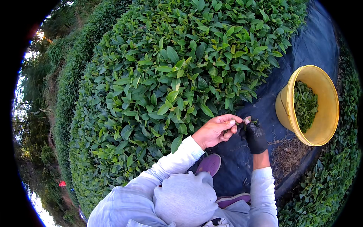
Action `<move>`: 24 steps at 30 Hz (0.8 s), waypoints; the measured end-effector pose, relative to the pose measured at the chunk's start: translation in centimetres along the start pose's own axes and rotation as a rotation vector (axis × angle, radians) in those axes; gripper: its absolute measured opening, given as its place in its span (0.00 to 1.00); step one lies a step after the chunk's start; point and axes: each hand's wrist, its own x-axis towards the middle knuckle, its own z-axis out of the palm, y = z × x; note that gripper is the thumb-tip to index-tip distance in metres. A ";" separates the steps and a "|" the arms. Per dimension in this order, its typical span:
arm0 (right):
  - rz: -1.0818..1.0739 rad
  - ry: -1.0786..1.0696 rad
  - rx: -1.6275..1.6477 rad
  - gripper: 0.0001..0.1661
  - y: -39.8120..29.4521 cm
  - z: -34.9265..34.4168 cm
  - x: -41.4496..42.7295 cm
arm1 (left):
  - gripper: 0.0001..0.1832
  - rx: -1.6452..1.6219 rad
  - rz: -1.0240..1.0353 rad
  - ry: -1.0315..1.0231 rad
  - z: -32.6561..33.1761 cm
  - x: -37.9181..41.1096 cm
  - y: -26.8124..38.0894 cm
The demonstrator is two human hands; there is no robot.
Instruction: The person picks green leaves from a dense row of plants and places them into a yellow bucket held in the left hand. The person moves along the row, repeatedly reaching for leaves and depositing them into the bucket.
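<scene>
My left hand (217,129) is bare, its thumb and fingers pinched on a small green leaf sprig, partly hidden by the fingers. Close against its fingertips is my right hand (255,136), in a black fingerless glove with light dots. Between the right thumb and fingers sits a green leaf (253,123). Both hands are at the lower right edge of a dense, leafy tea bush (170,79). To the right of the gloved hand stands a yellow plastic bucket (326,113), tilted in view, with picked green leaves (305,106) inside.
Black ground sheet (235,167) covers the path, with dry grass (289,156) below the bucket. Purple shoes (211,164) stand on the sheet. Another hedge row (320,187) borders the right side. A red object (62,184) shows far left.
</scene>
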 end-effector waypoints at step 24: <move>-0.386 0.129 -0.202 0.09 -8.6 6.7 13.7 | 0.07 -0.015 0.002 0.096 -0.4 0.4 -0.9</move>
